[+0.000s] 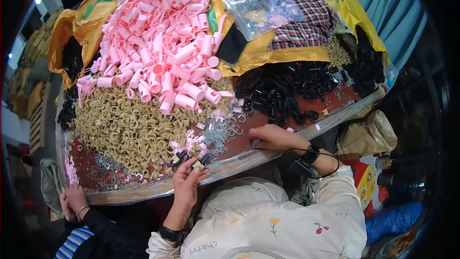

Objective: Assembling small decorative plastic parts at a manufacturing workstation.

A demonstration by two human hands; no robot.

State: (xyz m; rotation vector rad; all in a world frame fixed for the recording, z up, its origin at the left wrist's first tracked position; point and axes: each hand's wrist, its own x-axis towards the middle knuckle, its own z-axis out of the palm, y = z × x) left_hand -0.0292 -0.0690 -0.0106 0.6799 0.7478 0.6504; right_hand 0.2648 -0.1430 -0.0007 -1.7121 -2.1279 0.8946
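My left hand (186,182) is closed at the table's near edge, pinching a small black plastic part with a tan piece (198,164) on it. Another black part (179,157) lies just beyond those fingers. My right hand (274,137) rests low over the reddish tabletop (235,149), its fingers curled together near the wooden rim. A small pale lilac bit shows at its fingertips; what they hold is hard to make out. Between the hands lie grey metal hooks (218,139) and small pink pieces (194,141).
Tan clip-like rings (139,129) are heaped at left, with pink plastic cylinders (163,57) piled behind. Black plastic parts (273,91) spread at right below a yellow sack (258,57) bearing a dark phone (232,45). At lower left are another person's hands (74,201). A raised wooden rim (239,164) edges the table.
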